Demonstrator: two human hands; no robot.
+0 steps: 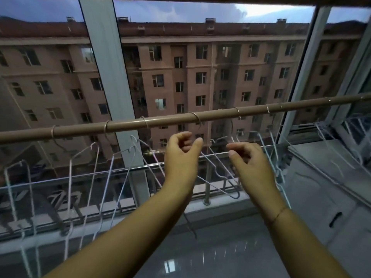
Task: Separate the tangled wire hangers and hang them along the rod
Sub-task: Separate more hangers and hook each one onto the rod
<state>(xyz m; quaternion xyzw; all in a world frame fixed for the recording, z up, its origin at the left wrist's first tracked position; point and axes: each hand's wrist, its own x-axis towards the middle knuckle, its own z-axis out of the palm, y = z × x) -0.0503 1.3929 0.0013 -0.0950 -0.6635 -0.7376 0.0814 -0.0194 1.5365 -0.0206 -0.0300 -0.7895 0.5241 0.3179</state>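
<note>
I am spacing thin white wire hangers (217, 161) along the tan rod (168, 121); left hand (181, 157) and right hand (248, 160) fingers are curling loosely, grasping nothing I can see.

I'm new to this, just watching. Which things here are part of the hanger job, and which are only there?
Part of the job:
- rod
- wire hangers hooked along it
- left hand and right hand, just below the rod

Only there:
- railing
- window frame
- sill
- building outside
</note>
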